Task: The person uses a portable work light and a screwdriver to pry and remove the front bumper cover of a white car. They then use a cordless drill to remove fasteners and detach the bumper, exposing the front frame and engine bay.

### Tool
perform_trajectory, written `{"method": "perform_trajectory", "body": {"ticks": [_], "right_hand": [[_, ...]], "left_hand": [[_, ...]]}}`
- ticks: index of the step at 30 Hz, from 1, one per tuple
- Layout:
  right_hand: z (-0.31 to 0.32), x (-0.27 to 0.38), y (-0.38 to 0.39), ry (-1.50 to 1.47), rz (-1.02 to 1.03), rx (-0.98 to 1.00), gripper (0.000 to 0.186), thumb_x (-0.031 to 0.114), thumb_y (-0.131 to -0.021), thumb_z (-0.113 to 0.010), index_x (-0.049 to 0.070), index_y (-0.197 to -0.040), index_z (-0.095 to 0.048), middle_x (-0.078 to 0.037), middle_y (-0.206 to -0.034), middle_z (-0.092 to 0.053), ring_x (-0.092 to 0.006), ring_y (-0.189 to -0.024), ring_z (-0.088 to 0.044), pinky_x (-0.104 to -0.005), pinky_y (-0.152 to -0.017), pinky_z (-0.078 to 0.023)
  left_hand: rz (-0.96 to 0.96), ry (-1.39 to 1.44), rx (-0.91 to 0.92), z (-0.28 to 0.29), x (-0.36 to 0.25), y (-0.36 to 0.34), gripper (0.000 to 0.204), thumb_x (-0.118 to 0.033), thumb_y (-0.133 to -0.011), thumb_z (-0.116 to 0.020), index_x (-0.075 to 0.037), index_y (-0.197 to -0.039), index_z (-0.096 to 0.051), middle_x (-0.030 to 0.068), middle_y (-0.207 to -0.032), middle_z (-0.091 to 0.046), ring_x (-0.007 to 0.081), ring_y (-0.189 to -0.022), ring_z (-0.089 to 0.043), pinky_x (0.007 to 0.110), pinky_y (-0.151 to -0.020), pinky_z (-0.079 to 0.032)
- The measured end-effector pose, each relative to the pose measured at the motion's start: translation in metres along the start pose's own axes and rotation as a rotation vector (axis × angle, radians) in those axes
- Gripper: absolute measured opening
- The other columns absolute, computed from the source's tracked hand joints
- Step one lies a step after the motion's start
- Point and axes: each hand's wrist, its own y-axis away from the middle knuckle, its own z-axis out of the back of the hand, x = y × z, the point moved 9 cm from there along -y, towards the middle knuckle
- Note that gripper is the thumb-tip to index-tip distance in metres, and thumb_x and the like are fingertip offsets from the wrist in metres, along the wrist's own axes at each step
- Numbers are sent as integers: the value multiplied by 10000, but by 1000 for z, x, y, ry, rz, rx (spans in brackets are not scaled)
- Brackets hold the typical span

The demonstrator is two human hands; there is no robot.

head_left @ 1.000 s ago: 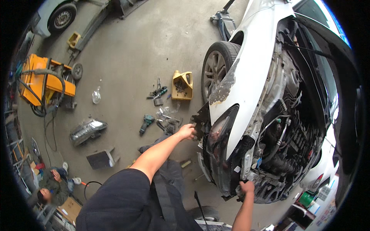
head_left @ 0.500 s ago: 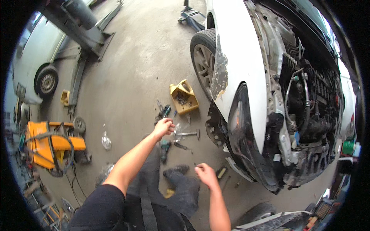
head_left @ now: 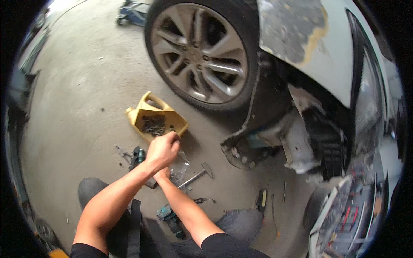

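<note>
Centre of the frame, and the left hand point(head_left: 161, 148) is reaching out over the cut-open yellow jug point(head_left: 155, 121), a container lying on its side on the concrete floor point(head_left: 77, 86) with a heap of small dark fasteners point(head_left: 152, 124) inside. Fingers are curled and bunched together at the tips, right at the jug's near rim, but whether they pinch a fastener I cannot tell from here. The jug lies just up and left of those fingertips, its long axis running from handle at upper left to open end at lower right, so the opening faces the hand. The right hand point(head_left: 163, 173) is tucked beneath the left wrist and mostly hidden; its fingers cannot be made out, though it sits by a clear plastic bag point(head_left: 178, 167). The left is plainly nearer the jug. Around them: a hammer point(head_left: 195, 175) just right of the bag, a teal power drill point(head_left: 170, 217) lower down between the knees, pliers point(head_left: 124, 152) off to the left. Upper frame, the car wheel point(head_left: 200, 47) and white fender point(head_left: 309, 47) with bumper stripped away.
</note>
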Motion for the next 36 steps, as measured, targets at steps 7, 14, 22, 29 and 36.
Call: {"method": "perform_trajectory", "body": {"ticks": [7,14,22,29,36], "right_hand": [[115,26,43,342,499,244,239,285,-852,-552,99,-854,-702,-130,-862,-690,-331,-861,-665,-460,-756,-529],[375,33,124,-10,185,220,242,254,-887,-615,25,-944,-670,-105,-769,-656,-169,-681,-613,-330,-652,-482],[468,29,170,-612,453,-478,493,342,-1026,-383,-54,-1311,-454,-119,-1163,-562,-179,-963,-588,-277,-803,-485],[503,51,162,-617,475,-825,495,323,-991,-279,-56,-1038,-594,-174,-971,-654,-220,-897,-601,-308,-835,-458],[510,26,159,-650,457,-890,492,319,-968,-294,-56,-992,-611,-184,-937,-657,-230,-862,-617,-327,-812,-478]], "left_hand": [[-313,-369,331,-30,35,-1,220,-217,-783,-583,-33,-886,-644,221,-802,-652,408,-789,-634,496,-728,-509],[-535,129,677,-62,-51,22,391,-375,-961,-489,-4,-927,-607,255,-836,-631,441,-830,-607,506,-725,-471],[-473,833,238,-47,-180,-10,322,-289,-968,-479,20,-933,-564,232,-865,-642,379,-838,-648,423,-705,-498],[-562,896,182,-55,-206,-19,288,-254,-923,-494,2,-863,-610,231,-757,-627,391,-725,-631,449,-641,-495],[-634,885,152,-75,-214,-25,328,-261,-920,-493,32,-853,-625,245,-758,-628,392,-737,-636,456,-674,-499]]}}
